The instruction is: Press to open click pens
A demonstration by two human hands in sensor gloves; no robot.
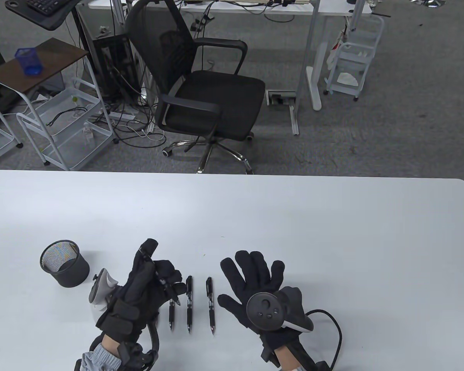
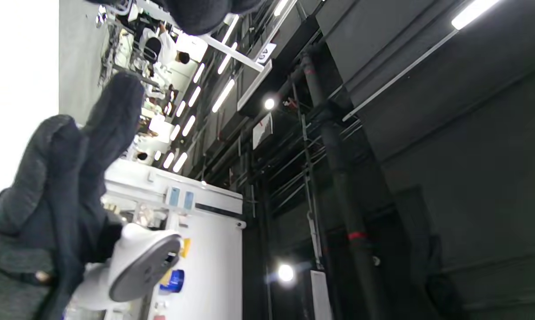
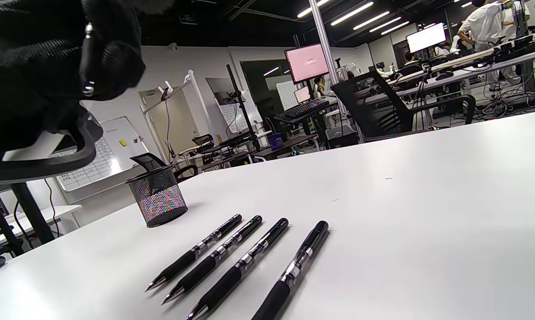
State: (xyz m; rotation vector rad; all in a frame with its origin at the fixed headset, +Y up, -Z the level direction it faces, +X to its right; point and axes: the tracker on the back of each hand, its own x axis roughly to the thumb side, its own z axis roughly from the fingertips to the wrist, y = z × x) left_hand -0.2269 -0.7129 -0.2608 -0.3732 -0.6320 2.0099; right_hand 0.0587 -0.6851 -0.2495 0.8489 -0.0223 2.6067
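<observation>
My left hand [image 1: 154, 282] grips a black click pen [image 1: 164, 284] in its curled fingers, thumb raised above the pen's top end, just left of the row of pens. The right wrist view shows that hand and the held pen [image 3: 86, 58] at top left. Several black click pens lie side by side on the white table [image 1: 332, 239], tips toward me. Three show in the table view [image 1: 189, 305]; the right wrist view [image 3: 245, 266] shows one more. My right hand [image 1: 251, 278] is open with fingers spread, palm down, just right of the pens and holds nothing.
A black mesh pen cup [image 1: 64, 263] stands upright left of my left hand; it also shows in the right wrist view [image 3: 157, 195]. A black office chair [image 1: 205, 92] stands beyond the table's far edge. The left wrist view shows only ceiling and gloved fingers.
</observation>
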